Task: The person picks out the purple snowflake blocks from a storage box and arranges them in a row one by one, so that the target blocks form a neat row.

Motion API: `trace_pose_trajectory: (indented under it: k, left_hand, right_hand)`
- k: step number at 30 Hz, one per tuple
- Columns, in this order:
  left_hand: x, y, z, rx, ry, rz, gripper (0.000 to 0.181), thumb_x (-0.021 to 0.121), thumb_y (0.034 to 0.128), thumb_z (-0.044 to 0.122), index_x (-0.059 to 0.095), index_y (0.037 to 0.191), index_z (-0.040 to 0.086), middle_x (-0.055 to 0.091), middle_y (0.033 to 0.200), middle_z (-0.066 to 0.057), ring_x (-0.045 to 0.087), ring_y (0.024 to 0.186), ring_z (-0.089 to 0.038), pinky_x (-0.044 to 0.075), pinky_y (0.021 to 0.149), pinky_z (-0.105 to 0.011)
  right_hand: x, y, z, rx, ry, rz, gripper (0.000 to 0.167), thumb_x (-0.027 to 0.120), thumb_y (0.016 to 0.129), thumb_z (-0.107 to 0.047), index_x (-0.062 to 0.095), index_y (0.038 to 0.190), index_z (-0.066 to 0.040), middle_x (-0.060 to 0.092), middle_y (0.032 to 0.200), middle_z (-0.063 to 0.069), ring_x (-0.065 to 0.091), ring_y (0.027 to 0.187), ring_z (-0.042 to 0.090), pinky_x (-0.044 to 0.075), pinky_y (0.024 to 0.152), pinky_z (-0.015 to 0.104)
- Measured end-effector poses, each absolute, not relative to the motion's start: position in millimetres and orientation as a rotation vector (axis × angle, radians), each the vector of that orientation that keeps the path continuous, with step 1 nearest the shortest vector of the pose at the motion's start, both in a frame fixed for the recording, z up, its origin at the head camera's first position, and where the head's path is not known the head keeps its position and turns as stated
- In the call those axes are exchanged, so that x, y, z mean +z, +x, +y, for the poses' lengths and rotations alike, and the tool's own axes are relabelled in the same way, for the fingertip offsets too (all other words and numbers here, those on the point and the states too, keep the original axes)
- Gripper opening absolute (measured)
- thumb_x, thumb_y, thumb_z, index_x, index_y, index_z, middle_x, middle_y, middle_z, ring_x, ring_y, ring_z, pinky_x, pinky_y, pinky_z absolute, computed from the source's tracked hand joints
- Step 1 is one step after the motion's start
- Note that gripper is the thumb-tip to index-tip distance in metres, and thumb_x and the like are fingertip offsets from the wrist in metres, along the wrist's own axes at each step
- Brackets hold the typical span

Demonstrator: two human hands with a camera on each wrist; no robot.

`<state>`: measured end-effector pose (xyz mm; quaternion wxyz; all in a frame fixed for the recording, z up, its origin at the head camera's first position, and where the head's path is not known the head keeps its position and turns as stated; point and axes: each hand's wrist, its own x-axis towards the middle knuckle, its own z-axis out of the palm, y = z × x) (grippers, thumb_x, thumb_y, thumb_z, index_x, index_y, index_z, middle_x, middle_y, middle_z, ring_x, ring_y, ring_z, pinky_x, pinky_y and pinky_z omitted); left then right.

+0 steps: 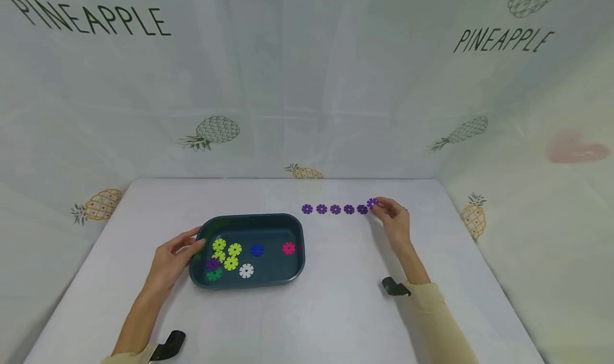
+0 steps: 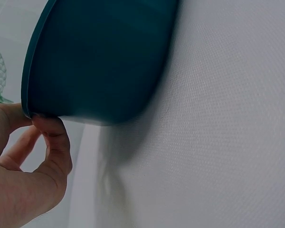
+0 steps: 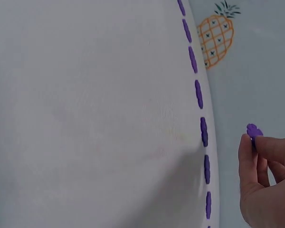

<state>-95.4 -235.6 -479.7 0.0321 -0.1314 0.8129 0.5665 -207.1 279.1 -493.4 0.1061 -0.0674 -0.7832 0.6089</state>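
My left hand (image 1: 169, 261) grips the left rim of a dark teal tray (image 1: 273, 274), thumb on the edge; the left wrist view shows the tray's outer wall (image 2: 99, 57). Inside lie several yellow-green notched discs (image 1: 231, 263), a green disc (image 1: 214, 275), a purple disc (image 1: 211, 264), a blue disc (image 1: 257, 250), a white disc (image 1: 247, 271) and a pink disc (image 1: 289, 248). Between thumb and fingertips my right hand (image 1: 397, 225) pinches another purple notched disc (image 1: 371, 203), raised above the table. It is at the right end of a row of purple discs (image 1: 335, 209).
A white table (image 1: 336, 310) carries the tray and the row, which runs along its far side. Behind it hangs a pale curtain (image 1: 307, 87) printed with pineapples. Black straps with mounts (image 1: 395, 286) sit at both wrists.
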Motion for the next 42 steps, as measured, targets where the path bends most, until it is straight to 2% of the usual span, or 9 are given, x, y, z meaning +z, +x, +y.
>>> trace_pose_trajectory:
  k: [6, 12, 26, 33, 37, 39, 42]
  left_hand:
    - [-480.3, -95.3, -235.8, 1.737, -0.421, 2.489, 0.068, 0.065, 0.0992, 0.049, 0.049, 0.153, 0.011, 0.049, 0.131, -0.010, 0.053, 0.104, -0.010, 0.049, 0.082, -0.011]
    - [-480.6, -94.5, -236.8, 1.724, -0.446, 2.488, 0.068, 0.065, 0.0991, 0.050, 0.049, 0.153, 0.012, 0.049, 0.133, -0.010, 0.053, 0.105, -0.010, 0.049, 0.082, -0.011]
    - [-481.4, -95.2, -237.1, 1.752, -0.433, 2.481, 0.067, 0.066, 0.0991, 0.049, 0.050, 0.153, 0.012, 0.051, 0.126, -0.008, 0.051, 0.105, -0.015, 0.050, 0.082, -0.014]
    - [-481.7, -93.9, -236.8, 1.755, -0.428, 2.478, 0.066, 0.066, 0.0994, 0.048, 0.050, 0.153, 0.012, 0.051, 0.127, -0.009, 0.050, 0.106, -0.016, 0.050, 0.082, -0.014]
    - [-481.7, -94.0, -236.6, 1.750, -0.440, 2.479, 0.066, 0.065, 0.0993, 0.049, 0.050, 0.153, 0.012, 0.050, 0.129, -0.010, 0.050, 0.106, -0.016, 0.050, 0.082, -0.014]
    - [-481.5, -94.1, -236.9, 1.756, -0.437, 2.477, 0.067, 0.065, 0.0992, 0.049, 0.050, 0.153, 0.012, 0.050, 0.128, -0.009, 0.051, 0.106, -0.015, 0.050, 0.082, -0.014]
    - [-480.8, -94.5, -236.5, 1.767, -0.436, 2.469, 0.067, 0.066, 0.0990, 0.049, 0.050, 0.152, 0.012, 0.050, 0.128, -0.009, 0.052, 0.104, -0.013, 0.050, 0.082, -0.014]
  right_hand:
    - [-495.9, -205.6, 303.8, 1.786, -0.307, -2.286, 0.033, 0.067, 0.101, -0.010, 0.064, 0.132, 0.002, 0.064, 0.113, 0.009, 0.063, 0.096, 0.009, 0.053, 0.088, 0.017]
    - [-495.9, -207.0, 325.2, 1.864, -0.405, -2.208, 0.036, 0.065, 0.100, -0.004, 0.060, 0.135, 0.007, 0.062, 0.110, 0.006, 0.065, 0.097, 0.011, 0.053, 0.090, 0.021]
    - [-501.4, -209.8, 368.6, 1.726, -0.558, -2.238, 0.037, 0.065, 0.100, -0.004, 0.061, 0.135, 0.007, 0.061, 0.099, -0.009, 0.057, 0.088, -0.001, 0.051, 0.080, 0.010]
    - [-506.5, -212.3, 382.9, 1.574, -0.566, -2.363, 0.037, 0.065, 0.101, -0.008, 0.061, 0.136, 0.004, 0.063, 0.104, -0.003, 0.056, 0.085, -0.005, 0.051, 0.077, 0.009]
    - [-507.8, -217.3, 386.7, 1.424, -0.570, -2.435, 0.033, 0.065, 0.100, -0.006, 0.064, 0.132, 0.004, 0.069, 0.109, 0.010, 0.054, 0.080, -0.006, 0.049, 0.070, 0.008]
    - [-508.9, -220.4, 387.5, 1.324, -0.583, -2.487, 0.031, 0.065, 0.100, -0.007, 0.066, 0.129, 0.003, 0.068, 0.117, 0.019, 0.054, 0.082, -0.003, 0.046, 0.067, 0.007]
    - [-510.2, -224.2, 389.3, 1.208, -0.586, -2.557, 0.029, 0.064, 0.100, -0.007, 0.067, 0.127, 0.003, 0.067, 0.121, 0.024, 0.057, 0.090, 0.008, 0.042, 0.065, 0.007]
